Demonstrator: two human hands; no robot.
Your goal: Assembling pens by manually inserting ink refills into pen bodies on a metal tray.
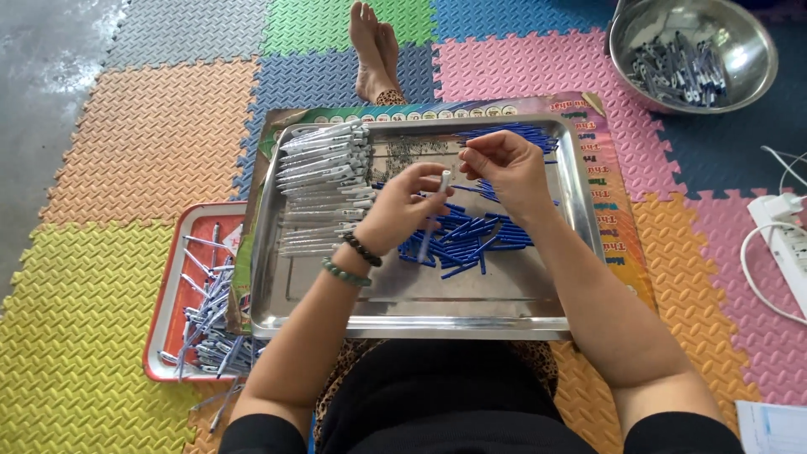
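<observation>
Two hands work above the steel tray (403, 311), which sits on the person's lap. Left hand (402, 208) pinches a white pen barrel (443, 182) near its upper end; right hand (504, 168) is curled, fingertips pinched together close to the barrel tip, apparently on a small part I can't make out. Barrel sits mid-air over the tray's centre, just above the blue refill pile (466, 235).

Risks, as I judge them:
- Tray's near edge rests on the lap only; a knee shift could tilt it and slide the loose refills toward that edge.
- A small part slipping from the right pinch would land in the blue pile or the foam mat (109, 168) seams, hard to find.
- White barrels (324, 181) are stacked tight along the tray's left edge, some overhanging toward the rim; a left-elbow sweep could push them over onto the red tray (168, 277).

Room:
- Near half of the steel tray is bare, good drop zone.
- Left: red tray, with finished pens (206, 324), butts against the steel tray's left edge, no gap.
- Right: mat open until the power strip (786, 240) and cable.
- Far: bare feet (374, 50) just beyond the far edge; steel bowl (691, 52) off the far right corner, a reach across.
</observation>
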